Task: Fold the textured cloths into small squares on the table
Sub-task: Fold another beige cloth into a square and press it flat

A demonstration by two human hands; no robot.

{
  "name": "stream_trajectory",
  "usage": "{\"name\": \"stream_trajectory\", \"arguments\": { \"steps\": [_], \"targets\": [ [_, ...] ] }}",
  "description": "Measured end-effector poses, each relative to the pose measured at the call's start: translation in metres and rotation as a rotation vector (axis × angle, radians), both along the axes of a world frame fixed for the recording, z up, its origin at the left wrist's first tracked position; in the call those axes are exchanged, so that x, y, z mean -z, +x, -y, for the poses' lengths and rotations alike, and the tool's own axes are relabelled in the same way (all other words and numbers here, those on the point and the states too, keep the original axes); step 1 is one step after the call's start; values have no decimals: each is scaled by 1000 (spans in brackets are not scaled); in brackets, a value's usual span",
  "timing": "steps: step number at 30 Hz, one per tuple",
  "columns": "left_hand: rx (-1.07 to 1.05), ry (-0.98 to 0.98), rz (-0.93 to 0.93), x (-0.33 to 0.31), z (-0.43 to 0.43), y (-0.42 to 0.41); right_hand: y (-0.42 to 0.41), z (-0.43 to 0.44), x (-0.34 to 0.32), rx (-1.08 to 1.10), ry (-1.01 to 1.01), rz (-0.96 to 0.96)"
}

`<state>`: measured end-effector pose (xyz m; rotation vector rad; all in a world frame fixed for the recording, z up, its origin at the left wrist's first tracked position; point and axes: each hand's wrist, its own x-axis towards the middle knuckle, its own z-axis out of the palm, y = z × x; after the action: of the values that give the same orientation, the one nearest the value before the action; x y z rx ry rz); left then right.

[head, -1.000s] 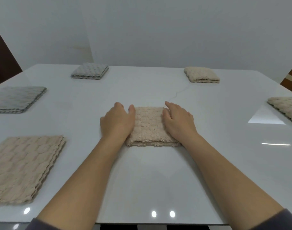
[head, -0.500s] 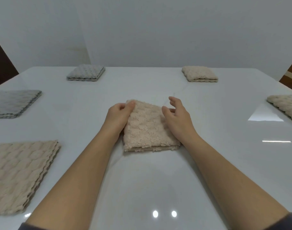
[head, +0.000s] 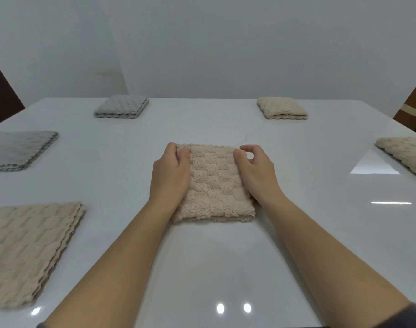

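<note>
Beige and nubbly, the folded cloth [head: 214, 185] no longer lies pressed under 2 flat palms as it did 1 second ago. You have given up smoothing it and moved both hands to its far corners, and it now reads a little longer front to back than it did then. I take that to mean the fold is done and you are squaring it up or about to lift it away, so this square is nearly finished. Your left hand [head: 170, 176] grips the far-left corner, thumb on top and the other fingers [head: 172, 150] curled round the left edge, with the heel of the hand resting along that side. Between your 2 thumbs the cloth sits flat on the white table [head: 214, 256], its near edge just short of your wrists. Your right hand [head: 256, 174] is half curled at the far-right corner. The thumb tip touches the top and the forefinger arches over to the corner in what looks like a light pinch, and the remaining fingers are tucked out of sight.
</note>
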<state>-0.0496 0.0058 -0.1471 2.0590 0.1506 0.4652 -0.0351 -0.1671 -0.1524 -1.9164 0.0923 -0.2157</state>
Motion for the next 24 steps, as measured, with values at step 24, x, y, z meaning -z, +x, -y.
{"name": "stream_trajectory", "arguments": {
  "steps": [24],
  "targets": [
    [355,827,-288,16,13,-7,-15,-16,11,-376,-1041,-84]
  ]
}}
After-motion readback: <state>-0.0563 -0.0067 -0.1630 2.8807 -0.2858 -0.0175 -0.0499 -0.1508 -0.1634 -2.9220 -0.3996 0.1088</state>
